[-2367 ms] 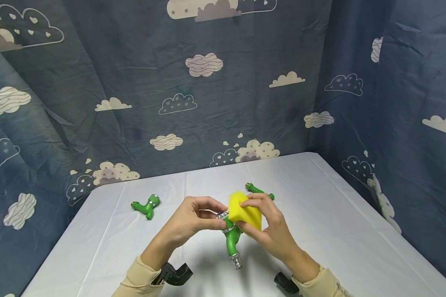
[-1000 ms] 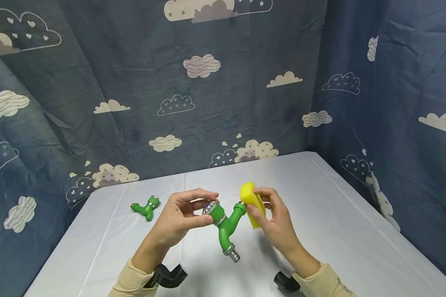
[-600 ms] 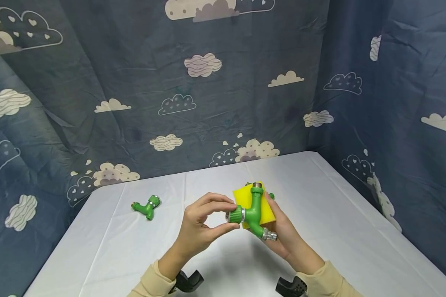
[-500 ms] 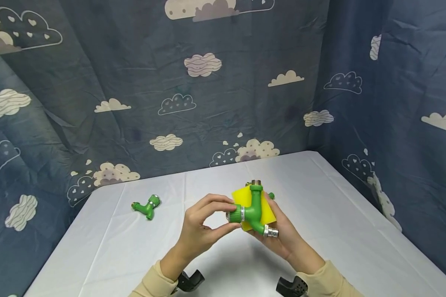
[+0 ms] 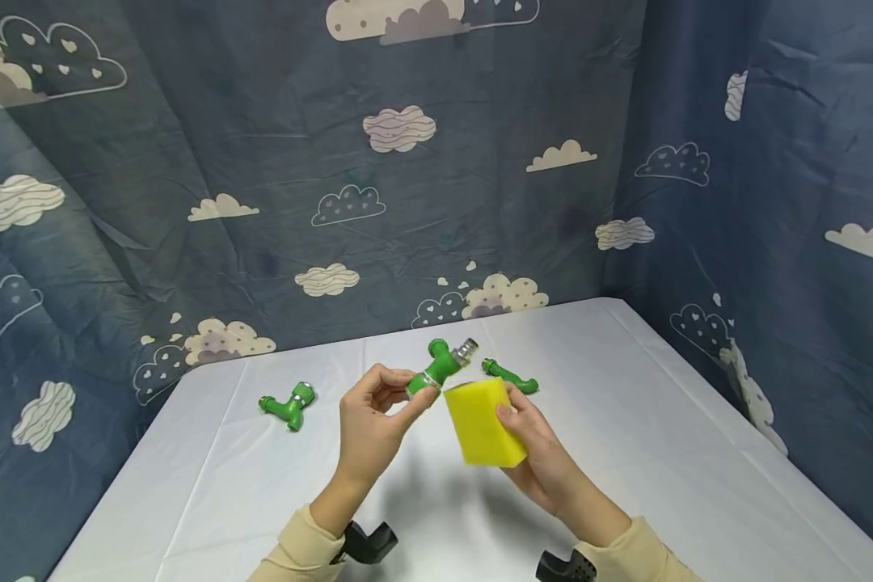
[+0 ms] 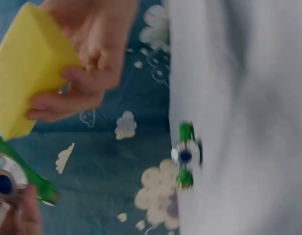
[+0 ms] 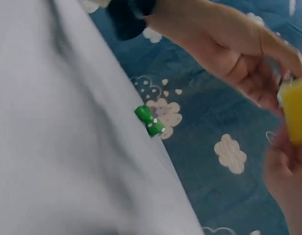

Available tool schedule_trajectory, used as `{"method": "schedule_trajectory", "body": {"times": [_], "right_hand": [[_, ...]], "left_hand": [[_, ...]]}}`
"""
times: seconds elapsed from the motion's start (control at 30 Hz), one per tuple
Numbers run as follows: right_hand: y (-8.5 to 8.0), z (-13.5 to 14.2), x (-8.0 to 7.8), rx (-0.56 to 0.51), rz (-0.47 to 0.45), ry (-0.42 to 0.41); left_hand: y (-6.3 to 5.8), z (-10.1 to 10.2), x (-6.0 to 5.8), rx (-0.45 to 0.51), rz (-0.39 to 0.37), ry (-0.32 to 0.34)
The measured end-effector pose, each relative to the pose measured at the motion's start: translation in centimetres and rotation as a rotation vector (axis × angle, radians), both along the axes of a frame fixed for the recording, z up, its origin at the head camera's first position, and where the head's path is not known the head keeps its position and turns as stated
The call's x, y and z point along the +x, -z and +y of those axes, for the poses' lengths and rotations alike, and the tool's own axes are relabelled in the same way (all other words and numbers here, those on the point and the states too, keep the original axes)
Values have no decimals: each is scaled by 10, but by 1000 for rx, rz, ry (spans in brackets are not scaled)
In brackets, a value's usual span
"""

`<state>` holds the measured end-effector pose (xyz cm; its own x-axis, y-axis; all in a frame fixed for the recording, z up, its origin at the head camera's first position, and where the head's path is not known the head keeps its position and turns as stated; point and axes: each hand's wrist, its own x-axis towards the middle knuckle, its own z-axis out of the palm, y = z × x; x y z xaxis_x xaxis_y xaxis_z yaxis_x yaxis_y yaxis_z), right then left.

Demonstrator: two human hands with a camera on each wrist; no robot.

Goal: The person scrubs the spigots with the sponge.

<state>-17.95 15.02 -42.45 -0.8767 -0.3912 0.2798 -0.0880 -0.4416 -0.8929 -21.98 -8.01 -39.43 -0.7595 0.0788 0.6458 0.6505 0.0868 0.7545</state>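
My left hand (image 5: 375, 420) pinches a green tap (image 5: 442, 365) by its knob end, between thumb and fingers, above the table. The tap's silver nozzle points up and to the right. Just right of it, my right hand (image 5: 541, 453) grips a yellow sponge (image 5: 483, 424), thumb on the near face. The sponge stands slightly apart from the tap in the head view. In the left wrist view the sponge (image 6: 31, 73) and the tap (image 6: 18, 174) show at the left edge. The right wrist view catches the sponge (image 7: 296, 110) at its right edge, blurred.
A second green tap (image 5: 289, 406) lies on the white-covered table (image 5: 626, 420) at the left. Behind the sponge lies another green tap (image 5: 510, 376). A dark blue cloud-print curtain (image 5: 262, 145) encloses the back and sides.
The tap has been turned in my left hand from nozzle down to nozzle up, and has moved up and left. The sponge has come out from behind it, facing the camera.
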Motion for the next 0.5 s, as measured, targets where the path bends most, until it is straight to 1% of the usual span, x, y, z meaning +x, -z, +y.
{"method": "schedule_trajectory", "body": {"times": [0.07, 0.13, 0.2, 0.23, 0.27, 0.3, 0.37, 0.43, 0.5], "right_hand": [[3, -4, 0, 88, 175, 162], [6, -8, -1, 219, 380, 354], [9, -11, -1, 368, 577, 549], [10, -12, -2, 429, 659, 626], [10, -12, -3, 479, 728, 688], [11, -13, -3, 522, 776, 735], [11, -13, -4, 581, 835, 798], [11, -11, -5, 599, 837, 825], [10, -10, -6, 615, 814, 858]], "left_hand": [[-1, -1, -2, 93, -229, 51], [-3, 0, -2, 155, -428, 132], [-5, 1, 0, 166, -573, 224], [-6, 2, 2, 154, -623, 270], [-8, 2, 3, 138, -660, 310], [-9, 3, 4, 124, -687, 345], [-11, 2, 6, 96, -720, 396], [-13, -1, 6, 67, -731, 438], [-15, -5, 5, 38, -729, 479]]}}
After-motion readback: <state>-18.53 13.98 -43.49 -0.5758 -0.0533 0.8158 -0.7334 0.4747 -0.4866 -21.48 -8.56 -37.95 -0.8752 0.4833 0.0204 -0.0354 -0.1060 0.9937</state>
